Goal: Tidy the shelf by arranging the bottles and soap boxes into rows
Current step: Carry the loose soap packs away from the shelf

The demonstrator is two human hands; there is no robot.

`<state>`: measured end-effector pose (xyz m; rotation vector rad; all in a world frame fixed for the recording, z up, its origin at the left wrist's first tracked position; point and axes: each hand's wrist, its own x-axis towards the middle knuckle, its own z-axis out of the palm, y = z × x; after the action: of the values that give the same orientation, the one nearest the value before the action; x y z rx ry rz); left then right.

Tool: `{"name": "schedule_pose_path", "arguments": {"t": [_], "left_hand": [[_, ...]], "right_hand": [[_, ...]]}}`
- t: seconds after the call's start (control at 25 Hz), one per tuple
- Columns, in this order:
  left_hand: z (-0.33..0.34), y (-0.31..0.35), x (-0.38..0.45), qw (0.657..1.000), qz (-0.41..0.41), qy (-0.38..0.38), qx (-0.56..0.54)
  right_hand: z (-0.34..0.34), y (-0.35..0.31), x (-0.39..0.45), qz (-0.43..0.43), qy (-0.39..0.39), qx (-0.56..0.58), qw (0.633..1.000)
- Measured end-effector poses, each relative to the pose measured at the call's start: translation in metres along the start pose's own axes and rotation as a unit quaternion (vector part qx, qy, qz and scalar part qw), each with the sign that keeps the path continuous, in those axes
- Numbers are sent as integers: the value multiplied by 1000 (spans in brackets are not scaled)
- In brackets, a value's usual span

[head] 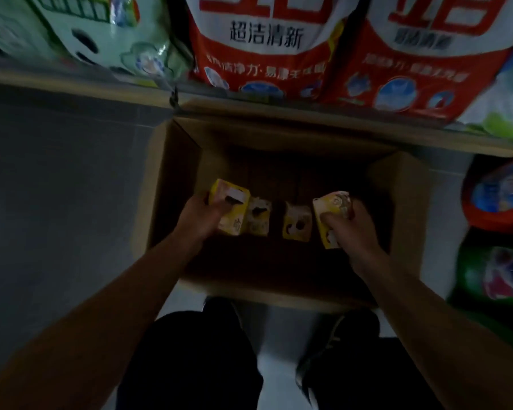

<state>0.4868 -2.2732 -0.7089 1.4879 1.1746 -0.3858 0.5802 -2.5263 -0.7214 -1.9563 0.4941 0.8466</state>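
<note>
An open cardboard carton stands on the floor below the shelf. Inside it, my left hand grips a yellow soap box at the left. My right hand grips another yellow soap box at the right. Between them, two more soap boxes stand on the carton's dark bottom. The picture is dim and blurred.
The shelf edge runs across above the carton, carrying red-and-white detergent bags and a green pack. Red and green detergent bottles stand at the right. Grey floor lies to the left; my dark legs are below.
</note>
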Motion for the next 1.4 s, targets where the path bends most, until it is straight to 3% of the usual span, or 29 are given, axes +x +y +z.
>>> {"name": "schedule_pose_path", "arguments": {"t": [0.12, 0.28, 0.52, 0.64, 0.8, 0.96, 1.16, 1.32, 1.4], "left_hand": [[9, -29, 67, 998, 22, 30, 48], [22, -58, 126, 998, 3, 56, -4], [30, -75, 142, 991, 64, 105, 59], [34, -78, 139, 985, 89, 125, 84], [36, -80, 140, 978, 129, 101, 127], [30, -67, 133, 980, 90, 67, 165], [-9, -18, 34, 992, -1, 17, 122], [-48, 37, -130, 996, -70, -46, -22], [-69, 62, -211, 993, -88, -65, -37]], "right_hand": [[33, 17, 75, -10, 10, -28, 1000], [74, 25, 148, -46, 16, -65, 997], [92, 38, 165, -94, 76, -214, 969], [88, 37, 158, -172, 143, -213, 951], [84, 47, 154, -212, 84, -287, 931], [77, 30, 147, -183, 43, -308, 933], [44, -17, 36, -176, -8, -301, 937], [-4, -60, -130, -155, -56, -274, 948], [-27, -85, -214, -129, -86, -257, 954]]}}
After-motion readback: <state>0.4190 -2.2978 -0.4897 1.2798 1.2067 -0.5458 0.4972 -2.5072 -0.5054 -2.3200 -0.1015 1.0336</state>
